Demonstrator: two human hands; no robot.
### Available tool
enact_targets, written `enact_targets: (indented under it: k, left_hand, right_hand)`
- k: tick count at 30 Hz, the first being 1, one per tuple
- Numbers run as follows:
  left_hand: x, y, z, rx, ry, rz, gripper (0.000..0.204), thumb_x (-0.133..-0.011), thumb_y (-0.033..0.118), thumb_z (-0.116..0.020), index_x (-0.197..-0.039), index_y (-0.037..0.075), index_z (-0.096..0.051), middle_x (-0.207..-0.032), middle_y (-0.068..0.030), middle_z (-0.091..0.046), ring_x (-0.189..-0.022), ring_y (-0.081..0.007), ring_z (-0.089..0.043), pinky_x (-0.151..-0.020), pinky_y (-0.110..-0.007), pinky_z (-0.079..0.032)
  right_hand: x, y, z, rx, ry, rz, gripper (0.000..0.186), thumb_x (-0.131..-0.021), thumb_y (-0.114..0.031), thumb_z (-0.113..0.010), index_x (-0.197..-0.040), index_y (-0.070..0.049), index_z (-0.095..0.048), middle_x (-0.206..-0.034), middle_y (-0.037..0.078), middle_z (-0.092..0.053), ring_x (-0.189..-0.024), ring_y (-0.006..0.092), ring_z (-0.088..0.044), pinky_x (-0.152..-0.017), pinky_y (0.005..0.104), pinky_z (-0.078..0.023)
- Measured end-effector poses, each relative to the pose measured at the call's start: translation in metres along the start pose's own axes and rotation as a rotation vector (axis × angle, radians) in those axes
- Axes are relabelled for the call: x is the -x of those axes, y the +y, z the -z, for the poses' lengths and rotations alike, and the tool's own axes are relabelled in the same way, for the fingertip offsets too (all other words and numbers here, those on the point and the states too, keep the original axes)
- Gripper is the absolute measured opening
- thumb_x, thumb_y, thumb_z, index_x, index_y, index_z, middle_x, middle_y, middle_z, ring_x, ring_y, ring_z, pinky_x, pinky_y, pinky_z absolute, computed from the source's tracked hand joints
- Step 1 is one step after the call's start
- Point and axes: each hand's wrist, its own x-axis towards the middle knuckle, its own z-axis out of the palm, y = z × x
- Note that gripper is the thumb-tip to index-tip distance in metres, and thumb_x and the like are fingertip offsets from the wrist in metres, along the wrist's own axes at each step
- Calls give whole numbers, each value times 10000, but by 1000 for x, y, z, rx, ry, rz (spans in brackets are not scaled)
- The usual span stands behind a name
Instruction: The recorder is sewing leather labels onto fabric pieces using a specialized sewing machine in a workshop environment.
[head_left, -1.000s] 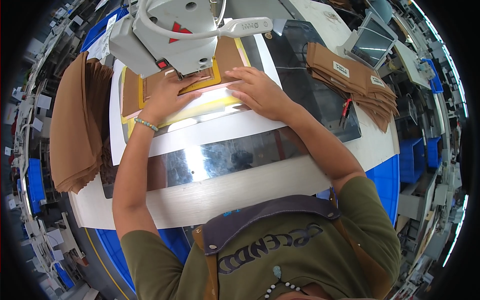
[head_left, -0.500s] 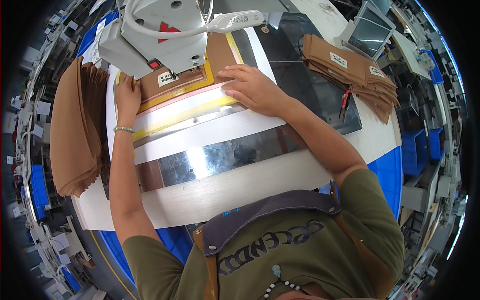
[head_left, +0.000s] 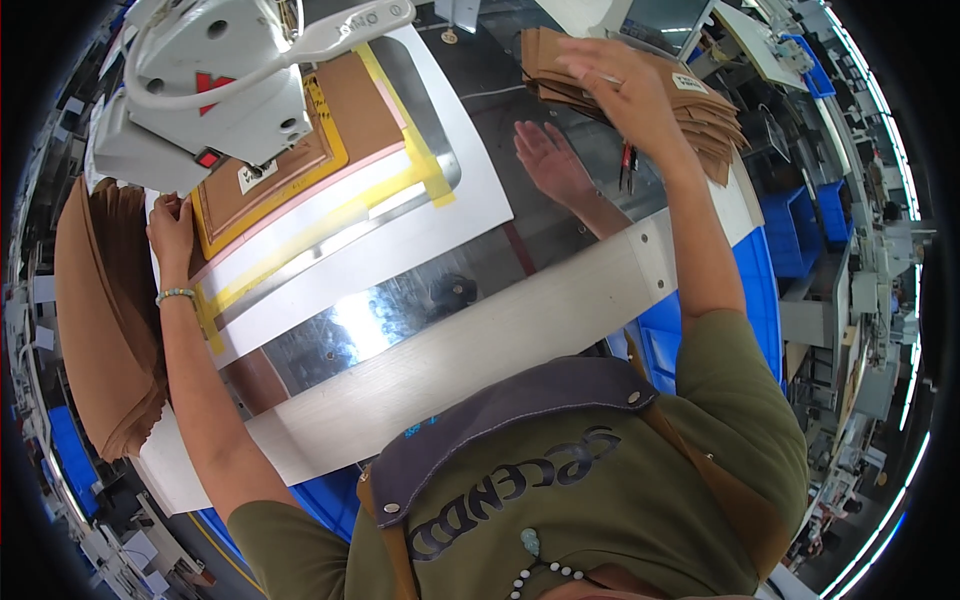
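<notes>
My left hand (head_left: 170, 238) rests at the left edge of the yellow-framed sewing template (head_left: 212, 222), its fingers curled together; whatever they may pinch is hidden. Inside the template lies a brown panel (head_left: 358, 103) with a small white label (head_left: 257, 176), beneath the head of a white sewing machine (head_left: 220, 95). My right hand (head_left: 628, 98) is off to the right, over a stack of brown labelled pieces (head_left: 712, 118). Its fingers are stretched and apart, slightly blurred, with nothing seen in them. Whether it touches the stack I cannot tell. The shiny metal plate (head_left: 480, 250) mirrors this hand.
A tall pile of brown panels (head_left: 100, 330) drapes at the left of the table. Red-handled snips (head_left: 628, 168) lie beside the right stack. A screen (head_left: 668, 22) stands behind it. Blue bins (head_left: 795, 235) sit at the right, and a pale table edge (head_left: 420, 365) runs in front.
My right hand has left the template and swung right and up to the brown stack. My left hand stays at the template's left edge. The whole view has shifted.
</notes>
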Motion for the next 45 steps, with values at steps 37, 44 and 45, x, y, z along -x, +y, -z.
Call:
enact_targets:
  k: [37,44,45]
  left_hand:
    - [38,130,26,-216,45,18,253,-1022,218,-622,-960,18,-764,-954,-254,-771,-849,-476,-746,-772,-549,-614]
    - [245,77,188,176,157,152,172,-958,84,-815,-971,6,-662,-759,-47,-561,-654,-128,-463,-610,-291,-439]
    - [277,63,206,89,193,231,167,-963,85,-809,-968,2,-663,-787,-56,-580,-670,-134,-493,-622,-293,-451]
  right_hand:
    - [-21,-104,-159,-340,-401,173,175,-972,-245,-755,-988,-87,-682,-1008,74,-659,-1029,295,-620,-936,440,-474]
    - [-17,-105,-162,-363,-230,268,215,-936,-194,-755,-1054,-26,-691,-1104,146,-649,-1082,367,-607,-971,474,-486]
    - [-18,-105,-162,-385,-269,260,180,-946,-168,-739,-1031,-20,-682,-1054,148,-650,-1031,362,-613,-929,463,-493]
